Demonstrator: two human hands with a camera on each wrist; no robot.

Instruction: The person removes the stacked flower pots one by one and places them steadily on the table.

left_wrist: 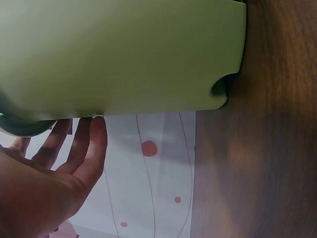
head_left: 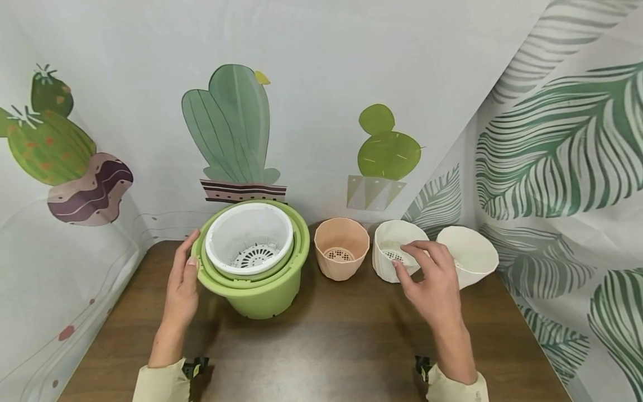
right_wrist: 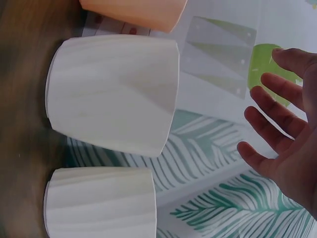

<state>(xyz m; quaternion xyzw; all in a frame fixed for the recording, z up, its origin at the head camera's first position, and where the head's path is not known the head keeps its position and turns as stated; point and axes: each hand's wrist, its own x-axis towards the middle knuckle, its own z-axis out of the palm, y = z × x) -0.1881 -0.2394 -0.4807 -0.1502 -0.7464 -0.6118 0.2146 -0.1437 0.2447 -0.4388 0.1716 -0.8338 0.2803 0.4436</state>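
Note:
At the left, a white slotted-bottom pot (head_left: 249,239) sits nested inside larger green pots (head_left: 266,296). My left hand (head_left: 182,285) lies along the left side of the green stack, fingers extended at its rim; the left wrist view shows the fingertips (left_wrist: 98,121) right at the green wall. Over the pots on the right, my right hand (head_left: 433,279) hovers with spread, slightly bent fingers and nothing between them. It overlaps the middle white pot (head_left: 384,268) in the head view. In the right wrist view the hand (right_wrist: 287,119) stands apart from that pot.
A peach pot (head_left: 341,268) with a perforated base stands right of the green stack. Another white pot (head_left: 474,254) is at the far right. All stand on a brown wooden table (head_left: 321,346), close to a cactus-printed cloth backdrop (head_left: 311,100).

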